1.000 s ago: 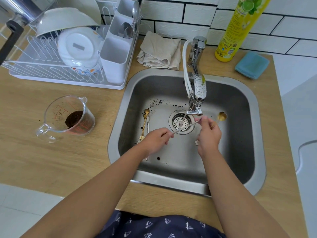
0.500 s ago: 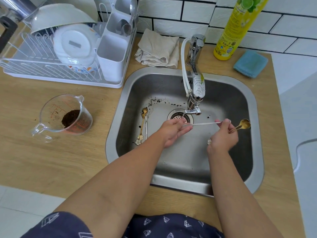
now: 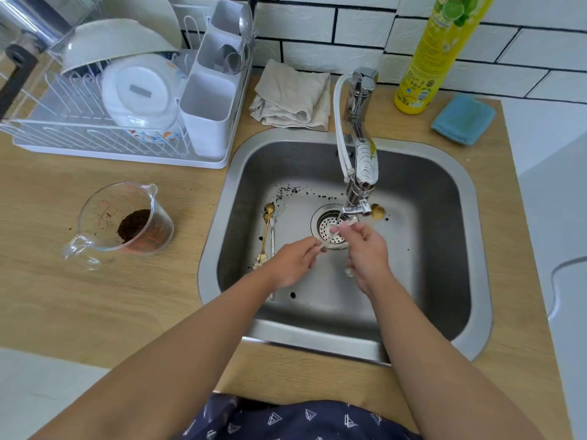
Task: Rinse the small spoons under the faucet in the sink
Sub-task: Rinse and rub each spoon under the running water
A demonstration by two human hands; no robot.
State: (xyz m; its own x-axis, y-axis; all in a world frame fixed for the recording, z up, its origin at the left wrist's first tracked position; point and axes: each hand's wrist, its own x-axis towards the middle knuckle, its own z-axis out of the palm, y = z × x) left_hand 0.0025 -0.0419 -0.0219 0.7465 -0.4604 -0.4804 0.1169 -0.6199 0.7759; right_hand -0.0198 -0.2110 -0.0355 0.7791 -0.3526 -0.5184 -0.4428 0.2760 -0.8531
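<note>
I hold 1 silver spoon [image 3: 336,229] across the drain [image 3: 332,230], right under the faucet [image 3: 360,198], so the thin stream lands on its bowl and the grit runs straight down. My left hand [image 3: 292,262] pinches the handle end to keep it level; my right hand [image 3: 365,249] is curled around a gold spoon [image 3: 378,212] whose bowl pokes out just beyond the faucet's spout, with its fingertips up at the silver bowl, likely to rub it. 2 more spoons [image 3: 268,236], 1 gold and 1 silver, lie on the sink [image 3: 444,249] floor left of the faucet, among coffee grounds, so I judge the rinsing unfinished.
</note>
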